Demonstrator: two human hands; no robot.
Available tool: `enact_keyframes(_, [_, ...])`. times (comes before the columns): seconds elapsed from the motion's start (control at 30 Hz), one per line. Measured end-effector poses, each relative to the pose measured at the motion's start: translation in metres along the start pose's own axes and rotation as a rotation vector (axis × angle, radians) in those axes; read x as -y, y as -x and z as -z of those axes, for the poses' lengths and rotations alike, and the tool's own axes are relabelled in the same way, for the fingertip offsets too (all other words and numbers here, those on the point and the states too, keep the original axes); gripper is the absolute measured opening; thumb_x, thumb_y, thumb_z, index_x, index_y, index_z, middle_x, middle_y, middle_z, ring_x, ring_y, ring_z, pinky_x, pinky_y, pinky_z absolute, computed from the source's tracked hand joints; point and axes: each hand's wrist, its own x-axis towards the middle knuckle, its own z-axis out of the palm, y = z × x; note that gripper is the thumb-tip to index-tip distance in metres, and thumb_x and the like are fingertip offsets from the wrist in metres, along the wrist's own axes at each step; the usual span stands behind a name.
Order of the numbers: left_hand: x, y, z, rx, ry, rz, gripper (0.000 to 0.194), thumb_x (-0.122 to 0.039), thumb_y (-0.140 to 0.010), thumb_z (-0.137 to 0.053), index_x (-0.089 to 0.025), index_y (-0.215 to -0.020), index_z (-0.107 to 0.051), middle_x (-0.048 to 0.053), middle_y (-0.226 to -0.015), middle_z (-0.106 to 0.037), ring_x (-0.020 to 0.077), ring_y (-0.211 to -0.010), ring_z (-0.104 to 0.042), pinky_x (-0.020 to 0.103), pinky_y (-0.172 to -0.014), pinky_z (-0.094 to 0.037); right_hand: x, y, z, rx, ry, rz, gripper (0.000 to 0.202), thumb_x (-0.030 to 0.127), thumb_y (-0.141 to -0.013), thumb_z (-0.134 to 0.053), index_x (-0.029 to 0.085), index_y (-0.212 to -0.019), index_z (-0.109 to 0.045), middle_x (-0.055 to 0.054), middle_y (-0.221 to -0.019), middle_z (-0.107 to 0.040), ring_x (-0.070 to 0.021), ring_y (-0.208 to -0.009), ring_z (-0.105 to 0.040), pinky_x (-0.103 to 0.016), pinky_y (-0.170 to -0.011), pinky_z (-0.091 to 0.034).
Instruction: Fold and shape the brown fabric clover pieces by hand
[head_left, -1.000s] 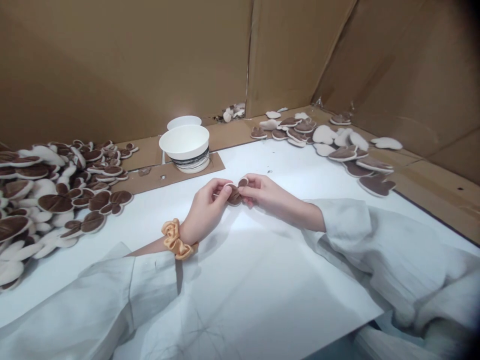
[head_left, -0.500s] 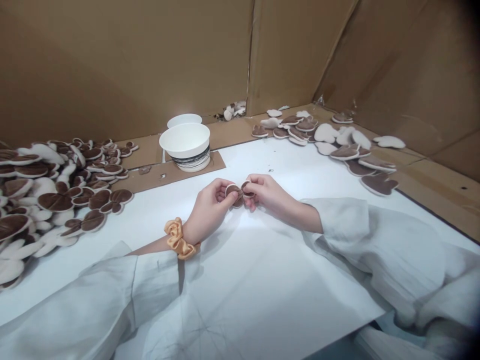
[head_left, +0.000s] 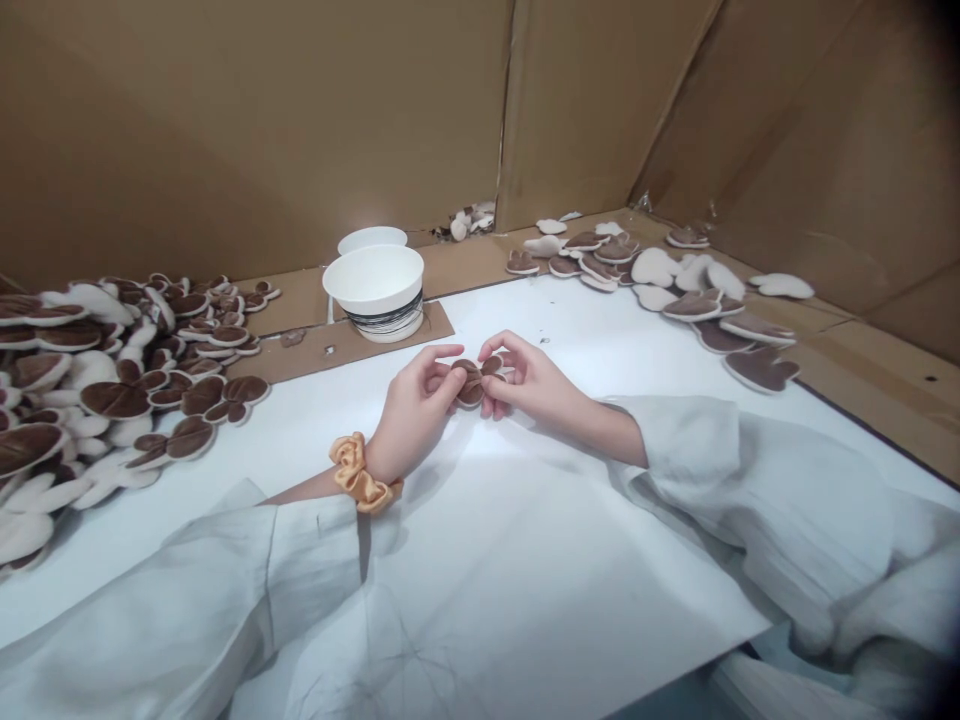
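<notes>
Between my two hands is a small brown fabric piece [head_left: 470, 385] with pale edging and rounded lobes, like those heaped on the left. My left hand [head_left: 421, 395] pinches its left side between thumb and fingers, with the index finger raised off it. On the other side my right hand [head_left: 529, 378] grips its right lobes, thumb in front and fingertips partly hidden behind, its index finger arched above. An orange scrunchie [head_left: 362, 474] circles my left wrist. Both hands are over the white table surface [head_left: 525, 520].
A heap of brown-and-white fabric pieces [head_left: 112, 400] spreads along the left. Flatter fabric pieces [head_left: 697, 300] lie at the back right. White paper bowls [head_left: 375, 285], the front one wound with dark thread, stand on cardboard. Cardboard walls [head_left: 247, 120] close the back. Loose dark threads [head_left: 405, 650] lie near me.
The index fingers of both hands have lifted away from the fabric piece, showing more of it. Both hands still hold it in nearly the same place. The view has shifted slightly.
</notes>
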Motion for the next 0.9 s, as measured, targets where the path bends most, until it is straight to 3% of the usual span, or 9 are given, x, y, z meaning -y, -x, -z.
enact_keyframes(0.23, [0.0013,-0.0024,-0.0006,0.042,0.115,0.061,0.033,-0.025,-0.075,-0.059,-0.014,-0.105,-0.050,0.007,-0.091,-0.063,0.0155,-0.078,-0.062,0.030,-0.072,-0.049,-0.0018,-0.0018,-0.0011,-0.062,-0.026,-0.008,0.025,0.014,-0.070,-0.060,0.020,-0.082,-0.039,0.005,-0.066,-0.054,-0.0099,-0.057,-0.060,-0.022,-0.052,-0.048])
enact_keyframes(0.4, [-0.0027,-0.0007,-0.0004,0.017,0.059,0.051,0.028,-0.022,-0.075,-0.057,-0.014,-0.101,-0.053,0.006,-0.090,-0.061,0.0146,-0.074,-0.063,0.027,-0.066,-0.050,-0.0020,-0.0020,-0.0020,-0.019,-0.070,-0.014,0.025,0.021,-0.072,-0.062,0.020,-0.079,-0.037,0.005,-0.065,-0.054,-0.0102,-0.058,-0.060,-0.023,-0.053,-0.047])
enact_keyframes(0.63, [-0.0047,0.0011,-0.0002,-0.007,0.039,0.041,0.027,-0.024,-0.074,-0.057,-0.016,-0.099,-0.055,0.004,-0.092,-0.060,0.0124,-0.067,-0.062,0.024,-0.060,-0.052,-0.0039,-0.0028,-0.0023,-0.079,-0.070,-0.059,0.030,0.020,-0.070,-0.063,0.021,-0.084,-0.037,0.005,-0.070,-0.054,-0.0089,-0.053,-0.059,-0.022,-0.048,-0.045])
enact_keyframes(0.9, [-0.0041,0.0003,0.0010,0.016,0.092,0.063,0.029,-0.028,-0.076,-0.058,-0.016,-0.102,-0.057,0.005,-0.091,-0.061,0.0133,-0.069,-0.063,0.027,-0.065,-0.054,0.0047,-0.0012,0.0004,0.003,-0.001,-0.135,0.024,0.016,-0.068,-0.066,0.016,-0.088,-0.052,0.002,-0.070,-0.059,-0.0086,-0.060,-0.057,-0.022,-0.058,-0.045])
